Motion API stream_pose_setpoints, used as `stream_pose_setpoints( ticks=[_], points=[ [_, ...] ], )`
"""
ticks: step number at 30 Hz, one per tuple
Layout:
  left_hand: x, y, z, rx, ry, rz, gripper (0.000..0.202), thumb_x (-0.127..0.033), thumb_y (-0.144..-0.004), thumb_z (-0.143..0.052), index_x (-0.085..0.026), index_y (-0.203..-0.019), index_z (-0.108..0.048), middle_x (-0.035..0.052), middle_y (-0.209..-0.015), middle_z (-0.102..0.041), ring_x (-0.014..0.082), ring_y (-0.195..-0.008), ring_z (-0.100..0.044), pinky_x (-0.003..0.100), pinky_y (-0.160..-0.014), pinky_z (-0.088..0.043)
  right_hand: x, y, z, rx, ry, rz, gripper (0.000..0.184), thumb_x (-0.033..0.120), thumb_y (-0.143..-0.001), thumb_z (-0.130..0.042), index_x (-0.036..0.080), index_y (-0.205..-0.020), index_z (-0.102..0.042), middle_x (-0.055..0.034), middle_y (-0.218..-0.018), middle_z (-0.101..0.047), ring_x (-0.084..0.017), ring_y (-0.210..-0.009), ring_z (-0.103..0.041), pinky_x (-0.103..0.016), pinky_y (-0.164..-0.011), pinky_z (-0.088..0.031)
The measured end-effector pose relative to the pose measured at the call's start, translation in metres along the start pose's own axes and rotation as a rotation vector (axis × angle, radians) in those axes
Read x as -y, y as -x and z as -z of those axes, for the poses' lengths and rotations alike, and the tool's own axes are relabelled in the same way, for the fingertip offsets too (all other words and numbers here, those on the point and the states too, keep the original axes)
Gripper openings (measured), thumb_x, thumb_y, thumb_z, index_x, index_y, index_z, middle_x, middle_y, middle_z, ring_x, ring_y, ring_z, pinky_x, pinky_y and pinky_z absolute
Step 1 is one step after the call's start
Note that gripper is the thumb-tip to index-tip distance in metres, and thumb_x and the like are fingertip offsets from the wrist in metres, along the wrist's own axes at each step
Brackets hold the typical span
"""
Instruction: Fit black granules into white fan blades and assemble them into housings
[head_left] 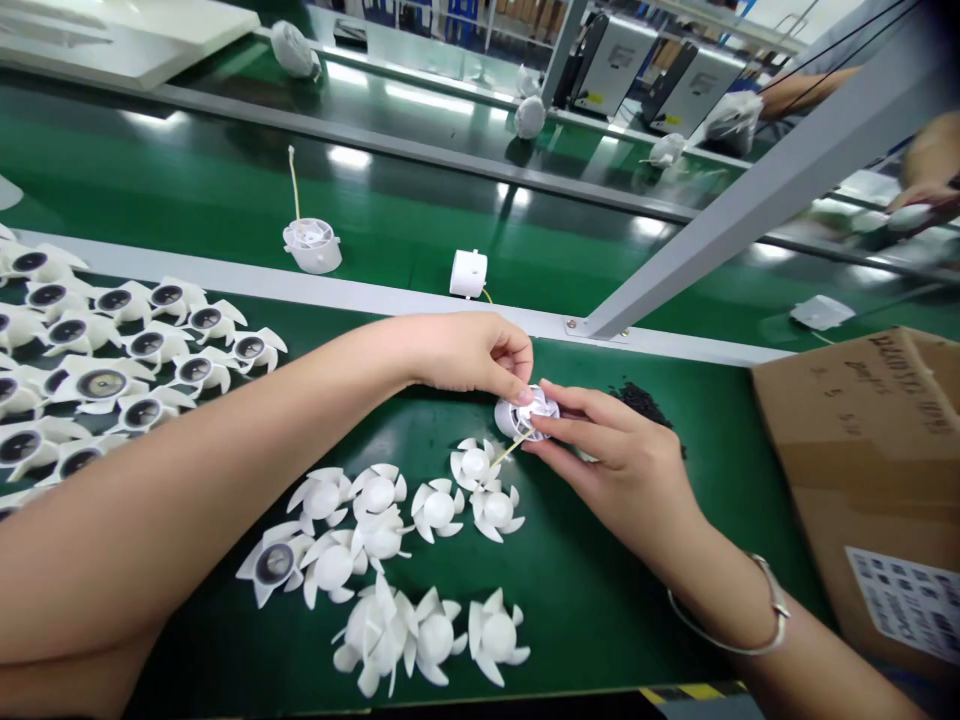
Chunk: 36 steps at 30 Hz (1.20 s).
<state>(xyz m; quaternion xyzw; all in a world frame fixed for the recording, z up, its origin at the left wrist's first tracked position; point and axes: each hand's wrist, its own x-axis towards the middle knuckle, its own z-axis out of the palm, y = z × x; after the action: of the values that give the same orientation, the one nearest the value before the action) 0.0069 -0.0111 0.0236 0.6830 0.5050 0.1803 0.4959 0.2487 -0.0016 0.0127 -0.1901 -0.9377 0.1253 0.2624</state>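
Between my two hands is a small white round fan housing (508, 418), with a thin yellowish wire hanging from it toward the loose fan blades. My left hand (476, 352) reaches over from the left, its fingers curled and its thumb pressed on the housing's top. From the right, my right hand (619, 440) grips the housing's side between thumb and fingers. Whatever lies under my left fingertips is hidden. Just below the housing lies a white fan impeller (475, 463), with several more impellers (437, 508) spread over the green table (600, 630).
Rows of upturned impellers (147, 344) cover the left side. Two housings (312, 246) (469, 273) sit on the green conveyor (390, 240). Small black parts (643, 402) are piled beyond my right hand. A cardboard box (847, 450) and a slanted metal post (720, 200) stand right. A co-worker's hand (926, 198) shows.
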Motion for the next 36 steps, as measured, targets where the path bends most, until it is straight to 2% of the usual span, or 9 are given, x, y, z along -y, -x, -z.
stream_pose_setpoints(
  ticks=[9, 12, 14, 18, 22, 27, 32, 34, 36],
  points=[
    [-0.003, 0.006, 0.006, -0.022, -0.112, 0.091, 0.035, -0.055, -0.078, -0.065, -0.019, -0.080, -0.064, -0.0005, -0.069, -0.062, 0.0110, -0.058, -0.049, 0.023, -0.053, -0.033, -0.029, -0.017, -0.006, 0.069, -0.148, 0.029, 0.015, 0.023, -0.083, -0.074, 0.021, -0.098, -0.075, -0.0091, -0.115, -0.071, -0.021, -0.104, -0.068, -0.037, -0.090, -0.058],
    [-0.007, 0.013, 0.016, 0.028, -0.200, 0.123, 0.040, -0.058, -0.077, -0.065, -0.019, -0.079, -0.067, 0.0013, -0.073, -0.066, 0.0126, -0.062, -0.055, 0.023, -0.057, -0.036, -0.045, -0.033, 0.007, 0.039, 0.013, -0.009, 0.029, 0.018, -0.088, -0.066, 0.022, -0.117, -0.068, -0.0115, -0.128, -0.064, -0.025, -0.119, -0.060, -0.048, -0.102, -0.050],
    [-0.014, 0.018, 0.017, 0.086, -0.304, 0.136, 0.043, -0.058, -0.068, -0.074, -0.021, -0.088, -0.071, 0.0011, -0.079, -0.069, 0.0135, -0.065, -0.058, 0.023, -0.059, -0.037, -0.051, -0.032, 0.024, -0.018, 0.125, -0.077, 0.041, 0.017, -0.088, -0.062, 0.019, -0.129, -0.060, -0.0145, -0.129, -0.062, -0.027, -0.117, -0.060, -0.050, -0.100, -0.050],
    [-0.028, 0.022, 0.001, 0.232, -0.381, 0.047, 0.052, -0.047, -0.057, -0.084, -0.029, -0.105, -0.074, 0.0000, -0.100, -0.070, 0.0153, -0.077, -0.060, 0.022, -0.062, -0.038, -0.047, 0.013, 0.059, 0.013, 0.228, -0.270, 0.024, 0.025, -0.089, -0.061, 0.018, -0.111, -0.067, -0.0076, -0.092, -0.069, -0.020, -0.077, -0.065, -0.036, -0.071, -0.056],
    [-0.032, 0.020, -0.013, 0.297, -0.344, -0.029, 0.025, -0.030, -0.062, -0.079, -0.026, -0.086, -0.076, 0.0008, -0.099, -0.068, 0.0146, -0.075, -0.059, 0.023, -0.057, -0.036, -0.031, 0.073, 0.065, 0.181, 0.107, -0.339, 0.012, 0.024, -0.092, -0.056, 0.020, -0.090, -0.068, -0.0047, -0.082, -0.068, -0.017, -0.071, -0.064, -0.029, -0.060, -0.053],
    [-0.023, 0.014, -0.009, 0.195, -0.295, -0.124, 0.015, -0.025, -0.069, -0.071, -0.024, -0.085, -0.071, -0.0011, -0.085, -0.067, 0.0135, -0.070, -0.056, 0.025, -0.061, -0.039, -0.018, 0.096, 0.048, 0.205, 0.195, -0.208, 0.015, 0.018, -0.096, -0.051, 0.016, -0.099, -0.065, -0.0100, -0.099, -0.069, -0.021, -0.088, -0.066, -0.037, -0.079, -0.056],
    [-0.008, 0.002, -0.012, -0.199, -0.292, -0.419, 0.006, -0.014, -0.073, -0.061, -0.019, -0.071, -0.063, 0.0018, -0.086, -0.066, 0.0140, -0.079, -0.058, 0.026, -0.072, -0.042, -0.016, 0.089, 0.042, 0.293, 0.448, -0.052, 0.016, 0.011, -0.096, -0.047, 0.011, -0.094, -0.063, -0.0124, -0.091, -0.066, -0.024, -0.084, -0.063, -0.037, -0.070, -0.053],
    [-0.005, 0.001, -0.016, -0.235, -0.351, -0.492, 0.011, -0.010, -0.074, -0.059, -0.019, -0.068, -0.063, 0.0031, -0.090, -0.067, 0.0151, -0.084, -0.059, 0.027, -0.075, -0.043, -0.014, 0.088, 0.040, 0.328, 0.533, -0.043, 0.018, 0.008, -0.096, -0.045, 0.012, -0.091, -0.062, -0.0120, -0.087, -0.064, -0.024, -0.081, -0.062, -0.037, -0.066, -0.050],
    [-0.004, 0.001, -0.017, -0.177, -0.387, -0.514, 0.010, -0.011, -0.073, -0.062, -0.020, -0.070, -0.066, 0.0033, -0.093, -0.068, 0.0166, -0.088, -0.060, 0.028, -0.077, -0.044, -0.011, 0.087, 0.038, 0.335, 0.592, -0.060, 0.019, 0.009, -0.096, -0.043, 0.013, -0.089, -0.060, -0.0115, -0.085, -0.063, -0.023, -0.077, -0.059, -0.035, -0.063, -0.048]
  ],
)
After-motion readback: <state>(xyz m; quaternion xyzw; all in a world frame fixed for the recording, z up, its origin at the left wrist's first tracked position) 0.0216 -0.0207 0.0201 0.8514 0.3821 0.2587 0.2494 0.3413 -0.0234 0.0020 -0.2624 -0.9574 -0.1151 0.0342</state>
